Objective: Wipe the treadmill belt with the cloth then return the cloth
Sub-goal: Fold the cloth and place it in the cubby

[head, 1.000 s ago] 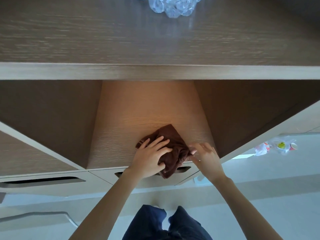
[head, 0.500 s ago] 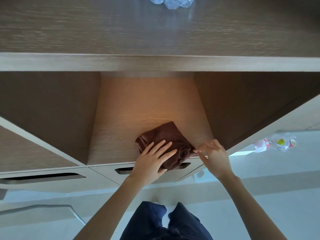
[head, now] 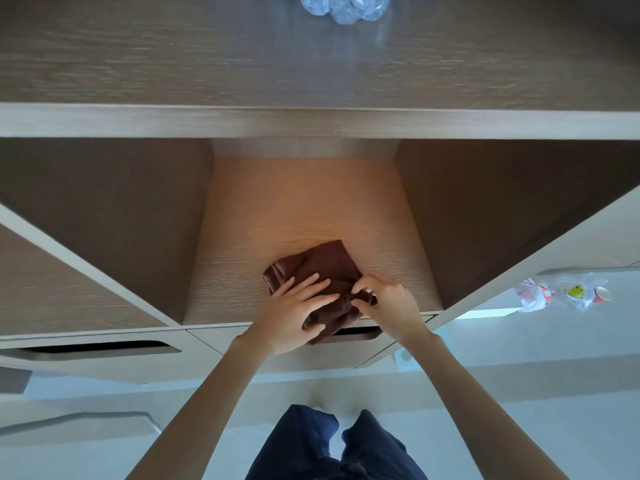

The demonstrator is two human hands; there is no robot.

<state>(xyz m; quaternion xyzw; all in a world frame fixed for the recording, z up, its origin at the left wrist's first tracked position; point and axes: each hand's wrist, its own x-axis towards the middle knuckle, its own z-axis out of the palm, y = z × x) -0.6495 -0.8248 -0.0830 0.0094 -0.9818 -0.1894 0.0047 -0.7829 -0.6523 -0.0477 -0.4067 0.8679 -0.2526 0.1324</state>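
Brown cloth (head: 322, 268) sits folded near the front of a lit wooden shelf (head: 304, 202), with both hands on it.

The left hand (head: 294, 310) lies flat with straight fingers and presses the cloth's near half, hiding it. The right hand (head: 388, 303), fingers curled, pinches the cloth's right edge just beside the left fingertips. The cloth's near corner hangs over the shelf's front lip, in front of a drawer slot (head: 360, 330). Dark side walls (head: 114, 209) flank the shelf on both sides. Above, the bench (head: 207, 57) carries crumpled clear plastic (head: 346, 6) at its far edge. A second slot (head: 100, 347) shows at lower left. On the pale floor to the right lie plastic bags (head: 533, 296), one printed with a yellow smiley, beside a red cup (head: 602, 293). Dark blue trousers (head: 332, 448) show between the forearms.
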